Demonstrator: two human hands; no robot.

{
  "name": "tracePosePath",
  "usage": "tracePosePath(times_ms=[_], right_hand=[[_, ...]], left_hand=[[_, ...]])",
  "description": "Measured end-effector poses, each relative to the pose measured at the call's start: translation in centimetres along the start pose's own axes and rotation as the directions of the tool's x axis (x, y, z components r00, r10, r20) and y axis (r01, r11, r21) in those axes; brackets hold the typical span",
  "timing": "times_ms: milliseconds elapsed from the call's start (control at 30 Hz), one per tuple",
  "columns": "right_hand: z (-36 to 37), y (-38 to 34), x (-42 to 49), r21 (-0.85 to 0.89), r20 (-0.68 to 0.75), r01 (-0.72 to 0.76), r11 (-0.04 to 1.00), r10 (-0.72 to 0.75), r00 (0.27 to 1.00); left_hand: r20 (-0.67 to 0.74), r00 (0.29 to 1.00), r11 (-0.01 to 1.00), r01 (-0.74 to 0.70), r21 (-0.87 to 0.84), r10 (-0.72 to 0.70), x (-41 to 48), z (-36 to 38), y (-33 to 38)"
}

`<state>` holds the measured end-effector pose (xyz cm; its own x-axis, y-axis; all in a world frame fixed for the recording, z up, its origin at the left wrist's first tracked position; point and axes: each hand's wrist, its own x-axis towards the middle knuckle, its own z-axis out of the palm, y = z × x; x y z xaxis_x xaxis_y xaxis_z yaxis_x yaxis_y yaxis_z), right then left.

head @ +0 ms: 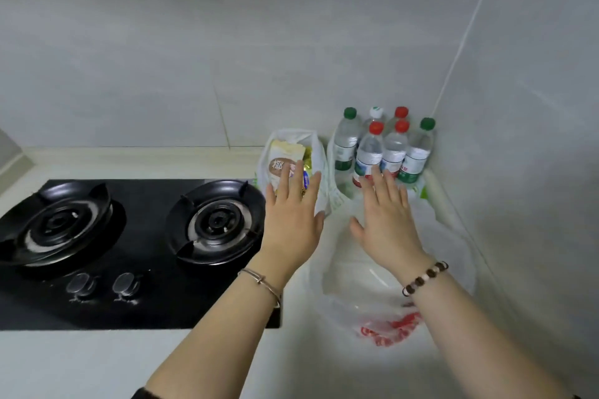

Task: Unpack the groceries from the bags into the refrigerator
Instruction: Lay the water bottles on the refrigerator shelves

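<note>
Head view.

- Desk [97, 363]: pale, runs into a corner of grey tiled wall [227, 42].
- Black gas hob [136, 311] is set into the desk on the left. It has two burners, left burner [55, 223] and right burner [215, 220], with two knobs [81, 283] in front.
- Groceries sit at the back right, in the corner.
  - Six water bottles [393, 147] stand upright in a tight cluster. Caps are three red, two green and one white. They stand in a white bottle bag [334, 152] with green print.
  - Just left of it is a second white snack bag [319, 155], mouth open. It holds a cream-and-brown pouch [285, 159], upright, with a gold-coloured packet behind it.
- A third plastic bag [389, 330], translucent with red print, lies slack on the desk in front of the bottles, under the right forearm.
- Left hand [293, 214]: palm down, fingers straight and slightly spread, holding nothing. The fingertips overlap the pouch and the snack bag's front. Cannot tell whether they touch.
- Right hand [385, 217]: palm down, fingers straight, thumb out to the side, holding nothing. The fingertips reach the base of the front bottles. Contact cannot be told.
- The hands are side by side, apart.
- Thin metal bangle [262, 282] on the left wrist, beaded bracelet [424, 278] on the right.
</note>
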<state>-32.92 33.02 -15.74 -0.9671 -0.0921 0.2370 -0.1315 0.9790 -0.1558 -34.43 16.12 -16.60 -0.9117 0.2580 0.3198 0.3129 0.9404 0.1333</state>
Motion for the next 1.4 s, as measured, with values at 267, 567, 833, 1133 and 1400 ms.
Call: tracePosePath(times_ms=[267, 567, 833, 1133, 1400], right_hand=[[0.8, 9.4, 9.0, 0.018, 0.0, -0.035, 0.999, 0.035, 0.999], [2.3, 15.0, 17.0, 0.071, 0.03, -0.04, 0.997, 0.037, 0.999], [4.3, 16.3, 20.9, 0.071, 0.058, 0.011, 0.997, -0.016, 0.998], [4.4, 15.4, 19.5, 0.019, 0.057, -0.044, 0.999, 0.043, 0.997], [5.0, 15.9, 19.4, 0.343, 0.084, -0.11, 0.933, 0.086, 0.993]], left_hand=[[0.089, 0.996, 0.994, 0.006, -0.105, 0.003, 10.6, 4.6, 5.0], [0.209, 0.978, 0.989, 0.038, -0.145, -0.007, 20.2, 9.0, 7.2], [0.328, 0.942, 0.978, 0.004, -0.21, 0.067, 25.5, 10.6, 8.3], [0.231, 0.973, 0.992, 0.009, -0.129, 0.021, 24.9, 9.7, 8.0], [0.299, 0.948, 0.871, 0.234, -0.433, -0.106, 24.5, 10.2, 6.9]])
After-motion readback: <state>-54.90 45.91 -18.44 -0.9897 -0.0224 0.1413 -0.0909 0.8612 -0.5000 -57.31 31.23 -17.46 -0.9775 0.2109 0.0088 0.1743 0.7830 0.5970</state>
